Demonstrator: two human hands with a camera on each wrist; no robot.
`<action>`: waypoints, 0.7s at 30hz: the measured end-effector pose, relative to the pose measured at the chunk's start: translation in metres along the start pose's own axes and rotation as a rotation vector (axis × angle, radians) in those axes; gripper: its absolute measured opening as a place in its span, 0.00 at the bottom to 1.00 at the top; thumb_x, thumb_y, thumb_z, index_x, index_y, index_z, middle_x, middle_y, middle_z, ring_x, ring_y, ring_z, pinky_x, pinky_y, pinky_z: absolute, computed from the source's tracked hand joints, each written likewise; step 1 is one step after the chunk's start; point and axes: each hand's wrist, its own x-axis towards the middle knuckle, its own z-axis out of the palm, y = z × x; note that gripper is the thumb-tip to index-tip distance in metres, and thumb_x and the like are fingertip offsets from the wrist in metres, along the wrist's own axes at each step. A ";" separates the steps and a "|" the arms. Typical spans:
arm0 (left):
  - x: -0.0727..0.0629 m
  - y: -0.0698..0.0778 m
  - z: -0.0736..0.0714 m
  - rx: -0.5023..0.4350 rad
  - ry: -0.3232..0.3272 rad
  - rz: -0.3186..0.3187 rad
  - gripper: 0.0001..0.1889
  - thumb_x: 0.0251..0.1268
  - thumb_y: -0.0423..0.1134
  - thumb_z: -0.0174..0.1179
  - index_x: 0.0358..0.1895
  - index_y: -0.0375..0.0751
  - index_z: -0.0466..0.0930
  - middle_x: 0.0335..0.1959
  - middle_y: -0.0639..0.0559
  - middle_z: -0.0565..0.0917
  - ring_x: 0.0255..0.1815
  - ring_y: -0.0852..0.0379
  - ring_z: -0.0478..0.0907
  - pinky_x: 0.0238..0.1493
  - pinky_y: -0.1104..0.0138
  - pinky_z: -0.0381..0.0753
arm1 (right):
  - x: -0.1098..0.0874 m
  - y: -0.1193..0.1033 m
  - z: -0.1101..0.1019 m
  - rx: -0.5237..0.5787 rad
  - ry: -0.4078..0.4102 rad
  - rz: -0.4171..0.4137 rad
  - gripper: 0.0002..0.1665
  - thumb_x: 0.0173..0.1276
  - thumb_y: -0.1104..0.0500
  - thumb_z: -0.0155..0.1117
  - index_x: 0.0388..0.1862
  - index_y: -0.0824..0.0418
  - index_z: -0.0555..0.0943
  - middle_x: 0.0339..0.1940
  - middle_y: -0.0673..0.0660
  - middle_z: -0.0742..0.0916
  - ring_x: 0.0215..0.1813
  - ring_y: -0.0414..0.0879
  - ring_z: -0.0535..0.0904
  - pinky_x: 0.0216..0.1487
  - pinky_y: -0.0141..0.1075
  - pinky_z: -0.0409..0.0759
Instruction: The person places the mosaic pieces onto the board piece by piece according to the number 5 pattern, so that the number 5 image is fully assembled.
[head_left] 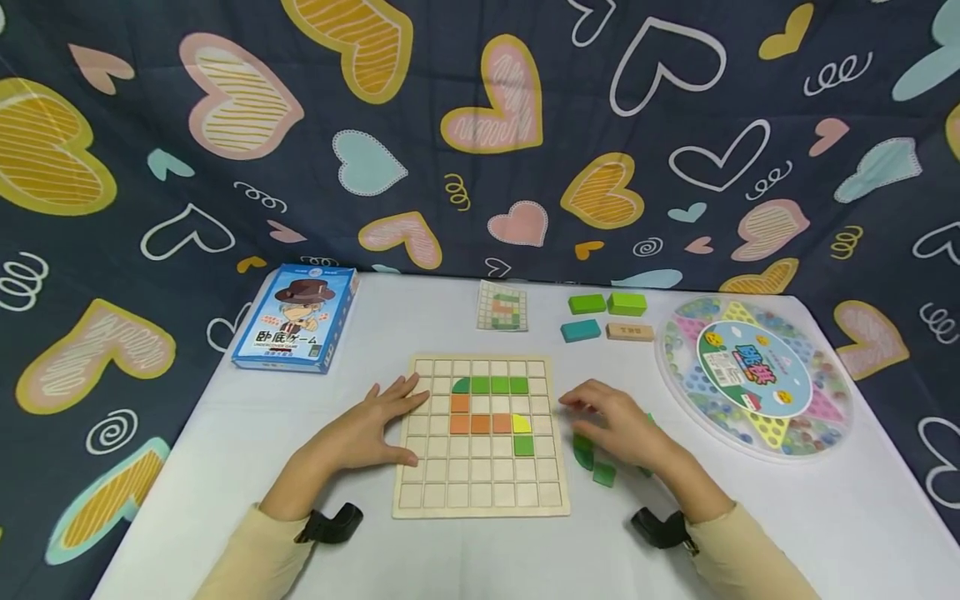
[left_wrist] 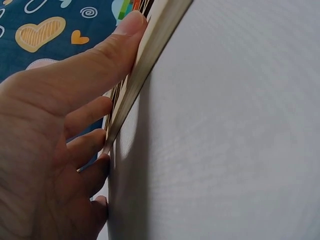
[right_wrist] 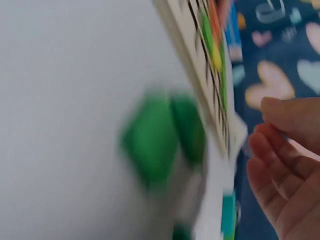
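Observation:
A pale wooden grid board (head_left: 480, 497) lies on the white table. On it, a row of green square tiles (head_left: 499, 385) begins with a dark green rounded tile (head_left: 461, 386). Orange tiles (head_left: 481, 424) run down and across to a yellow rounded tile (head_left: 521, 425), with one green square (head_left: 523, 446) below. My left hand (head_left: 371, 429) rests at the board's left edge, fingers spread, thumb touching the rim in the left wrist view. Over loose green tiles (head_left: 604, 475) right of the board is my right hand (head_left: 618, 425), fingers loosely bent, no tile showing between them.
A small pattern card (head_left: 502, 307) lies behind the board. Green blocks (head_left: 627, 303), a teal block (head_left: 581, 331) and a wooden block (head_left: 630, 332) sit at back right, beside a round marble game box (head_left: 753, 379). A blue game box (head_left: 296, 318) is at back left.

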 end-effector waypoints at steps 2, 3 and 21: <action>0.000 0.000 0.000 -0.001 0.000 -0.002 0.52 0.40 0.60 0.72 0.71 0.44 0.61 0.77 0.44 0.50 0.76 0.42 0.47 0.74 0.43 0.41 | -0.008 0.011 -0.008 -0.013 0.015 0.045 0.18 0.60 0.66 0.67 0.50 0.60 0.80 0.46 0.52 0.84 0.46 0.45 0.79 0.48 0.40 0.81; 0.001 -0.001 0.001 0.001 0.001 -0.001 0.52 0.40 0.60 0.72 0.71 0.44 0.61 0.77 0.44 0.50 0.76 0.42 0.47 0.74 0.43 0.41 | -0.012 0.016 -0.010 -0.026 0.007 0.062 0.18 0.60 0.66 0.67 0.50 0.59 0.81 0.46 0.52 0.84 0.46 0.45 0.79 0.48 0.40 0.81; 0.001 0.001 0.000 -0.003 0.001 -0.005 0.52 0.39 0.60 0.72 0.71 0.43 0.62 0.76 0.44 0.50 0.77 0.43 0.46 0.74 0.43 0.41 | -0.020 0.011 0.002 -0.171 -0.124 0.072 0.16 0.59 0.63 0.67 0.47 0.58 0.80 0.46 0.49 0.80 0.49 0.42 0.77 0.51 0.41 0.80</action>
